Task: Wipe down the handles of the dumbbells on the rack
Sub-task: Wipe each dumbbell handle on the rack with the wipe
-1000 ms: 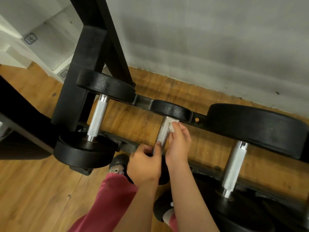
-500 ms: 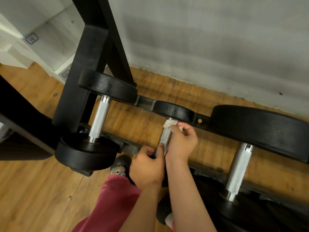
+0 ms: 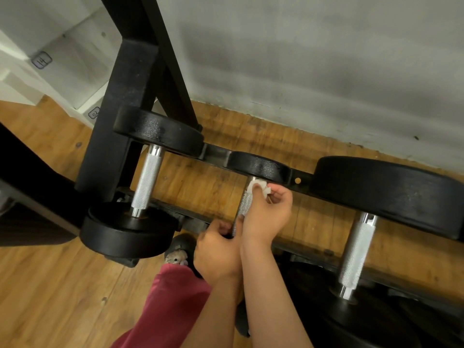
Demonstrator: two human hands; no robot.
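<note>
Three black dumbbells lie across the black rack (image 3: 120, 136). The small middle dumbbell (image 3: 258, 167) has a knurled steel handle (image 3: 244, 204). My right hand (image 3: 266, 217) pinches a small white wipe (image 3: 258, 185) against the far end of that handle, just under the far weight. My left hand (image 3: 218, 249) grips the near end of the same handle and hides the near weight. The left dumbbell's handle (image 3: 147, 180) and the large right dumbbell's handle (image 3: 356, 249) are bare.
A grey wall (image 3: 301, 59) stands close behind the rack, above a wooden floor (image 3: 50, 285). White lockers (image 3: 50, 59) sit at the upper left. More black weights (image 3: 364, 322) lie on a lower tier at the bottom right. My red trouser leg (image 3: 163, 310) and black shoe (image 3: 180, 244) are below.
My right hand has slid the wipe along the middle handle toward the far weight. My left hand has kept its grip at the near end.
</note>
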